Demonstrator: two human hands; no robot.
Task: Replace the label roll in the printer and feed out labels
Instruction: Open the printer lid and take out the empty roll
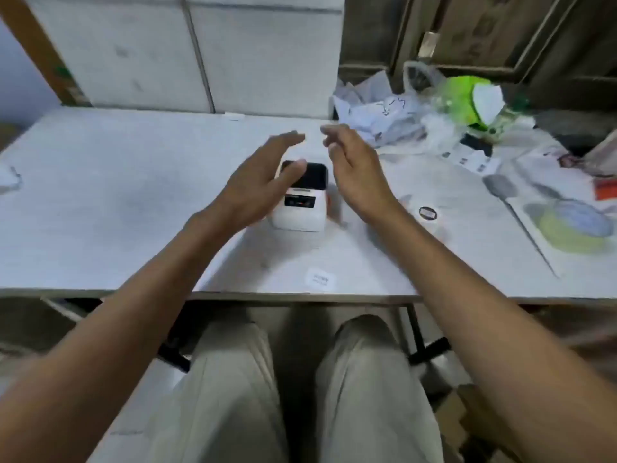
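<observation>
Head view shows your two hands raised over a small white label printer [302,203] that sits on the pale bench [100,202], a little right of the middle and back from the near edge. Your left hand [263,182] hovers at the printer's left side with the fingers spread wide and the thumb lying across the dark lid on top; whether the thumb actually touches the lid you cannot tell, as the frame is blurred by motion. Your right hand [354,168] hangs just beside the printer's right side, fingers loosely curled and apart, holding nothing. The printer's lid looks shut, with a dark panel and small lights on its front face. A label roll [428,213] with a dark core lies flat on the bench to the right of the printer, near your right forearm and apart from the machine. A single white label [320,279] lies close to the bench's near edge, in front of the printer. Farther right rest a yellowish tape roll [572,228] and a thin long-handled tool [516,212], and at the back right corner there is a heap of crumpled papers [370,111] and a green plastic bag [467,98]. Your knees in light trousers [367,379] show below the bench.
</observation>
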